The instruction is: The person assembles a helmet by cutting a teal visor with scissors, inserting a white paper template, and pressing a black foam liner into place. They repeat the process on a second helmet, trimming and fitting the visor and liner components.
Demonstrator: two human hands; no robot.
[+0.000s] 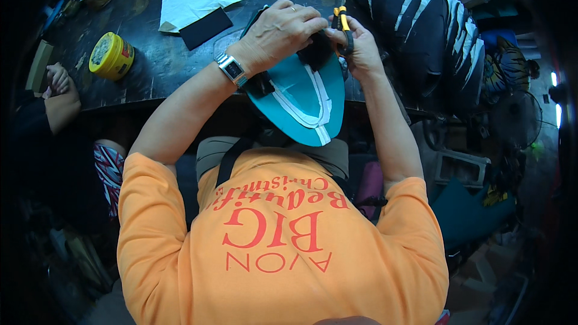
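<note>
A rounded teal sheet piece [289,111], with white strips stuck on it in a U shape, hangs over the table's near edge above my lap. Dark black material [315,54] covers part of its far end. My left hand [282,31], a watch on its wrist, bends its fingers down and closes them on the piece at that dark end; the exact spot under the fingertips is hidden. In my right hand [360,51] I grip scissors [343,29] with yellow and black handles, blades pointing away from me. My two hands almost meet over the piece.
On the dark table [174,78] lie a white sheet [195,3], a black rectangle [205,27] and a yellow tub [112,56]. Black-and-white striped padded forms [415,24] crowd the right side. Another person's hand [57,79] rests at the left edge. A fan [515,119] stands right.
</note>
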